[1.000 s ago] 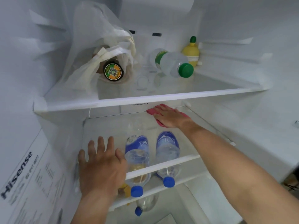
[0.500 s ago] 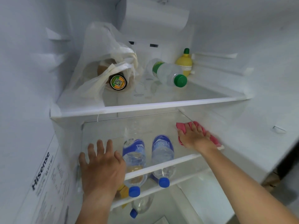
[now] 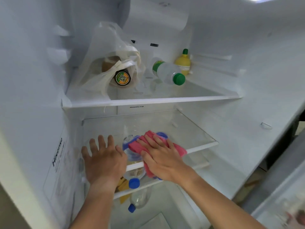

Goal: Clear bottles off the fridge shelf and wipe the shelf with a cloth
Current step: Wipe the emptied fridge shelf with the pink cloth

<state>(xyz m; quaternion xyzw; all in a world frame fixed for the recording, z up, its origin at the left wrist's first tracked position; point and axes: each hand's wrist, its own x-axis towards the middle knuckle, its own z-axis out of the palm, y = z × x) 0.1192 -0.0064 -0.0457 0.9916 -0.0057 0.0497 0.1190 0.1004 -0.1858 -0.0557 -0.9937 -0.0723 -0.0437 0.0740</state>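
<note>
A person's right hand [image 3: 162,158] is pressing a pink cloth [image 3: 149,147] flat on the glass shelf [image 3: 194,134], grip spread; the left hand [image 3: 104,160] is resting open, holding nothing. Blue-capped bottles [image 3: 134,182] are lying on the shelf below; leaning hard could tip the glass.

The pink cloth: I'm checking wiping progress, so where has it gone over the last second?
The right hand swept the pink cloth from the back of the glass shelf to the right side, then forward and left to the front edge. The left hand stayed flat on the shelf's left.
</note>
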